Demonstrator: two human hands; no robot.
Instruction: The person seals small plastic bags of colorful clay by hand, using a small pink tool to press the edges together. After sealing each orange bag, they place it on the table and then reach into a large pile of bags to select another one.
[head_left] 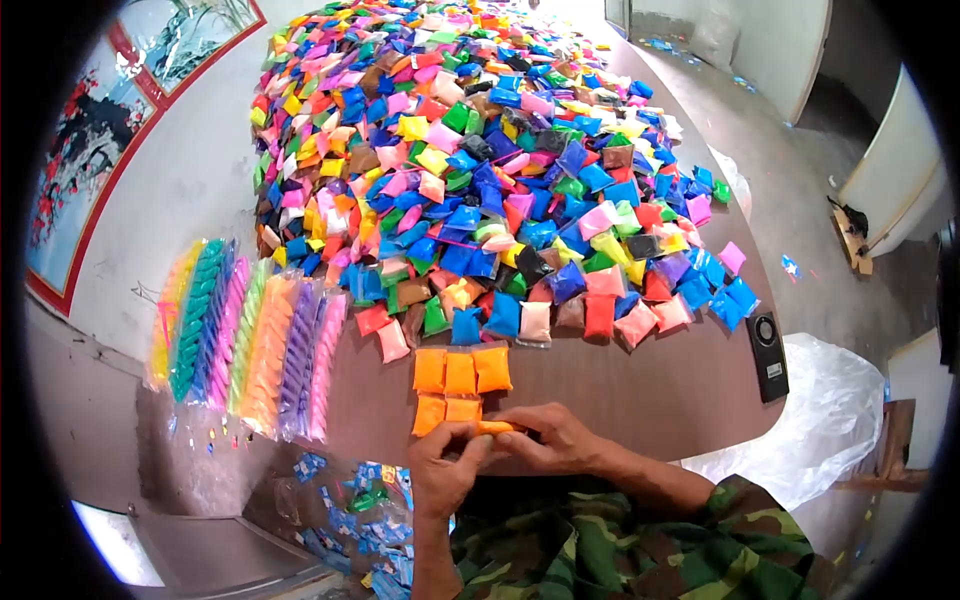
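Note:
Both my hands meet at the near edge of the brown table (650,385). My left hand (445,465) and my right hand (555,440) pinch one small orange packet (497,427) between their fingertips. Just beyond it lie several more orange packets (460,380) set out in two neat rows. Farther back a huge heap of small packets (480,170) in many colours covers most of the table.
Long strips of packed packets (250,340) in yellow, green, pink, orange and purple hang at the left by the wall. A black remote-like device (768,355) lies at the table's right edge. A clear plastic bag (830,420) sits at the right, and printed wrappers (350,500) lie below the table.

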